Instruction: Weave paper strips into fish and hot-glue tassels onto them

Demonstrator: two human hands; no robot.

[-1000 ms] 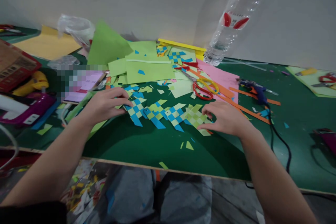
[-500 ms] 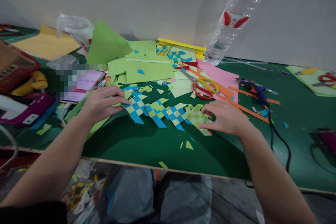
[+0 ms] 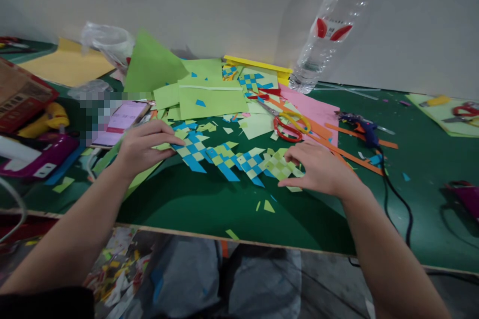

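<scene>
Woven paper chain [image 3: 224, 157] unmoved | left hand [image 3: 144, 147] grip still pinches one end | right hand [image 3: 322, 169] grip tightened, pinching other end

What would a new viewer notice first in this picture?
A row of woven paper pieces, blue and green, lies across the middle of the green table, with the left hand at its left end and the right hand on its right end. A clear bottle stands at the back right.

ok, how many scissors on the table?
2 scissors: one by the pink paper, behind the right hand; one at the far right edge. Others may hide under paper.
</scene>
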